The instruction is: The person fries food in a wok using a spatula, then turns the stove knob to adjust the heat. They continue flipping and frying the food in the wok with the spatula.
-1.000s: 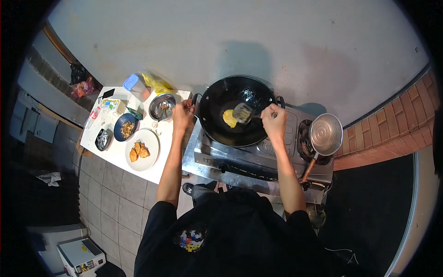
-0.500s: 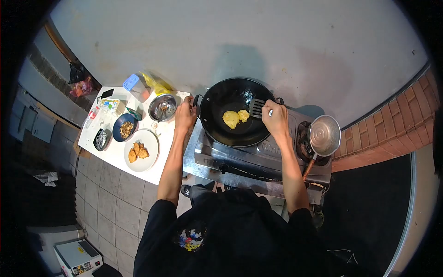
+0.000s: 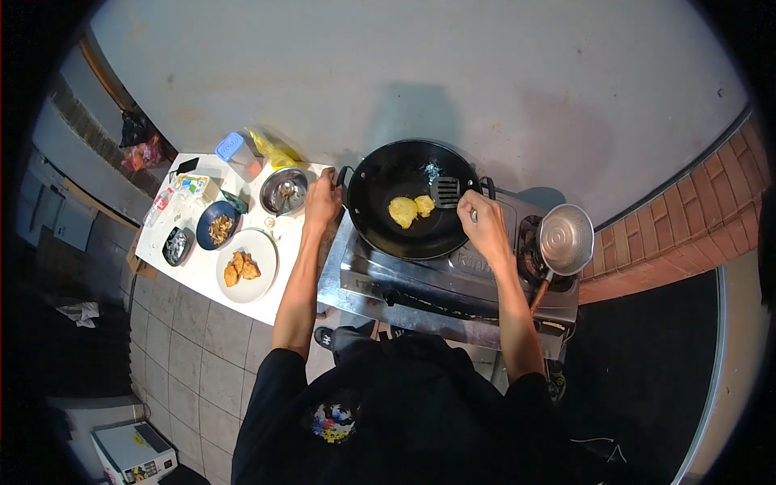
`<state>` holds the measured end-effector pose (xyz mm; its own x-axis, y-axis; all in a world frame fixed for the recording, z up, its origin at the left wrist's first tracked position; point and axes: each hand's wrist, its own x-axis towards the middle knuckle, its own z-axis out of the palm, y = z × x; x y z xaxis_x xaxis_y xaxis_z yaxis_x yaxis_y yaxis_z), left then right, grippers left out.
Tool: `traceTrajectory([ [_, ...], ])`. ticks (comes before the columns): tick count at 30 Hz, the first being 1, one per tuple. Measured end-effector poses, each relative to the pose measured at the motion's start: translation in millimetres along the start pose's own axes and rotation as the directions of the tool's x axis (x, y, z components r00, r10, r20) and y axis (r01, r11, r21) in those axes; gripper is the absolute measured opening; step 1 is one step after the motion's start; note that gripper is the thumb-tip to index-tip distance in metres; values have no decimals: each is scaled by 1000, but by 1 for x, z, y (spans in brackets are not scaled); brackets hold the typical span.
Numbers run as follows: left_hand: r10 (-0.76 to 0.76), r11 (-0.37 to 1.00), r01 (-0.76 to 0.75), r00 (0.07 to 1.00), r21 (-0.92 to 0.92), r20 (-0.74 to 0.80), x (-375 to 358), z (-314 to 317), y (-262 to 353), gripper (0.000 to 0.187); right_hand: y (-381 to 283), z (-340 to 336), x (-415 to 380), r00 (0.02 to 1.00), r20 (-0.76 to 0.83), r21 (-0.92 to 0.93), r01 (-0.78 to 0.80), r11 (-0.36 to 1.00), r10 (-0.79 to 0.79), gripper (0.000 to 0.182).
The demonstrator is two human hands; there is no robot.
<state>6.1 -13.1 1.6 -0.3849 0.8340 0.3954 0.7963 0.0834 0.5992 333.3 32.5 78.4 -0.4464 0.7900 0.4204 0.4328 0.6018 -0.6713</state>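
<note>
A black wok (image 3: pixel 380 234) sits on the left burner of a metal gas stove (image 3: pixel 364 279). Two yellow pieces of food that look like egg (image 3: pixel 402 212) lie close together near its middle. My left hand (image 3: pixel 323 200) is closed at the wok's left loop handle (image 3: pixel 345 179), its fingertips partly hidden. In my right hand (image 3: pixel 483 225) is a black slotted spatula (image 3: pixel 446 193), gripped by its handle. The spatula's head is inside the wok, just right of the food and apart from it.
A saucepan (image 3: pixel 566 238) stands on the right burner, handle toward me. On the white table (image 3: pixel 279 303) at left are a plate (image 3: pixel 267 283) with browned pieces, a dark blue bowl (image 3: pixel 230 212), a steel bowl (image 3: pixel 284 191) and a blue-lidded container (image 3: pixel 234 149). A wall rises behind.
My right hand has come slightly toward me, and the spatula's head shows more of its flat face. The left hand and the food have hardly moved.
</note>
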Motion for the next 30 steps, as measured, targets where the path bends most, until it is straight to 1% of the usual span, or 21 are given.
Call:
traceTrajectory([
  [1, 0, 1000, 0, 1000, 2, 0, 0, 0, 1, 41, 0, 1, 0, 1000, 0, 2, 0, 1000, 0, 8],
  [3, -89, 995, 89, 996, -48, 15, -2, 1, 3, 37, -1, 4, -1, 1000, -21, 5, 11, 1000, -11, 7],
  [4, -92, 995, 93, 996, -46, 15, -4, 1, 5, 37, -1, 5, -2, 1000, -18, 7, 11, 1000, -11, 7],
  [6, -83, 992, 75, 994, -102, -77, -7, 1, 6, 29, -3, 9, -3, 998, -47, 11, 37, 999, -36, 8],
  [7, -88, 992, 80, 993, -99, -82, -8, 0, 6, 29, -5, 10, -3, 998, -41, 14, 42, 999, -41, 8],
  [9, -95, 994, 93, 994, -54, -45, -11, -1, 5, 24, -7, 11, -5, 998, -30, 59, 49, 997, -47, 9],
  [10, -102, 994, 99, 994, -52, -49, -13, -1, 5, 24, -6, 12, -7, 998, -24, 62, 53, 997, -51, 9],
  [12, -96, 994, 90, 991, -64, -95, -16, 1, 7, 23, -4, 15, -9, 997, 8, 153, 77, 985, -79, 10],
  [16, -119, 992, 114, 988, -59, -103, -19, 5, 12, 25, -11, 16, -20, 993, 43, 149, 99, 984, -106, 14],
  [18, -118, 992, 113, 986, -52, -120, -20, 4, 12, 29, -12, 15, -29, 959, 27, 74, 281, 957, -283, 16],
  [19, -121, 992, 116, 984, -48, -128, -21, 2, 12, 29, -13, 10, -36, 960, 108, 66, 252, 966, -258, 18],
  [20, -131, 991, 123, 981, -61, -145, -25, 1, 12, 31, -15, 5, -42, 959, 110, 71, 256, 964, -263, 18],
  [23, -157, 985, 144, 976, -93, -152, -33, -3, 10, 34, -11, -8, -61, 936, 224, 9, 275, 961, -270, 26],
  [25, -172, 981, 156, 975, -116, -143, -37, -6, 11, 36, -4, -11, -70, 933, 225, 33, 282, 959, -282, 26],
  [27, -227, 964, 206, 966, -167, -119, -40, -9, 13, 36, 1, -13, -79, 929, 245, 66, 271, 960, -279, 27],
  [30, -222, 968, 205, 969, -145, -110, -44, -8, 8, 40, 5, -16, -92, 910, 272, 69, 305, 950, -312, 29],
])
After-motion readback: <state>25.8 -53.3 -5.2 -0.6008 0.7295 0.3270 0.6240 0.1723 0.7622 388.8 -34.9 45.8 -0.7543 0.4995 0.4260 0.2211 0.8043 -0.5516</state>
